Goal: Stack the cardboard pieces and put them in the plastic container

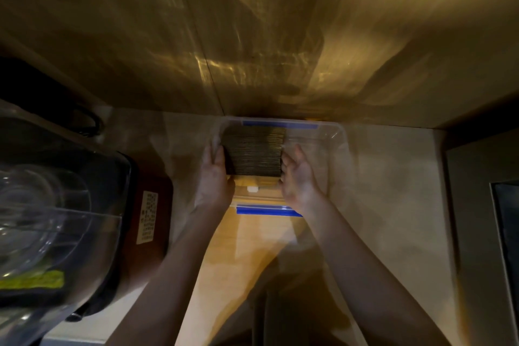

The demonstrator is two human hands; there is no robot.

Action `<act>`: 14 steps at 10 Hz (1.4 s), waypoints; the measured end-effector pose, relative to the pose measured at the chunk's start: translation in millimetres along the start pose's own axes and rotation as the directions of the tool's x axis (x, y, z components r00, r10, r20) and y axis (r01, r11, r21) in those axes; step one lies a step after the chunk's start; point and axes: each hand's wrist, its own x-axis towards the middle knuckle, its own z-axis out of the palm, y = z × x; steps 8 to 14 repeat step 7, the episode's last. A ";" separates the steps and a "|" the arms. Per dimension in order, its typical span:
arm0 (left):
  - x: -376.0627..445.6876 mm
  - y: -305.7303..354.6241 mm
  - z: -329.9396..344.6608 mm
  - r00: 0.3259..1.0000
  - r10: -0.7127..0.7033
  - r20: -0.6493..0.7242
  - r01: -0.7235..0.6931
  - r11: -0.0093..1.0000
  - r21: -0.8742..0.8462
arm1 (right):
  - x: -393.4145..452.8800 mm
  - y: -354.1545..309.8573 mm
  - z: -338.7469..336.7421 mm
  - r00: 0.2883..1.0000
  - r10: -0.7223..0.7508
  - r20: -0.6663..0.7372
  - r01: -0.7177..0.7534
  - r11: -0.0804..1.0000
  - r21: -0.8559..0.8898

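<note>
A thick stack of cardboard pieces [254,152], standing on edge so their corrugated edges face up, sits over the left half of a clear plastic container [334,135] with blue strips on its rims. My left hand [214,177] presses flat against the stack's left side. My right hand [299,177] presses against its right side, fingers together. Both hands squeeze the stack between them. The right half of the container looks empty.
The container rests on a pale counter against a shiny golden wall [252,36]. A dark appliance with a clear lid [56,205] and a labelled brown side stands at the left. A dark-framed object [505,219] borders the right edge.
</note>
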 end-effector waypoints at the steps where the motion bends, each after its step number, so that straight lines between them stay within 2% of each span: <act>1: -0.8 3.5 0.1 1.000 0.016 -0.007 -0.016 1.000 0.013 | 0.5 -1.5 -4.8 1.000 0.010 0.003 -0.010 1.000 0.013; 3: -4.5 7.4 1.1 1.000 -0.006 0.001 0.006 0.999 0.041 | -2.0 -4.3 -5.9 1.000 -0.003 -0.003 0.003 0.999 0.042; 4: -5.6 10.0 -2.0 1.000 -0.006 0.008 0.005 0.999 0.039 | -4.7 -10.3 -7.5 0.993 -0.043 -0.114 0.048 0.998 0.043; 5: -7.2 14.8 -10.0 0.999 -0.040 0.031 0.037 0.996 0.076 | -15.5 -20.8 -15.6 0.965 -0.098 -0.243 0.091 0.995 -0.040; 6: -4.5 24.4 -22.8 0.999 -0.044 0.020 0.041 0.992 0.116 | -38.3 -42.8 -22.6 0.924 -0.268 -0.274 0.270 0.962 -0.031; 7: -0.8 38.8 -39.9 0.998 0.059 0.026 -0.062 0.989 0.131 | -86.4 -77.4 -20.4 0.821 -0.540 -0.185 0.555 0.831 0.035; 14: -0.8 38.8 -39.9 0.998 0.059 0.026 -0.062 0.989 0.131 | -86.4 -77.4 -20.4 0.821 -0.540 -0.185 0.555 0.831 0.035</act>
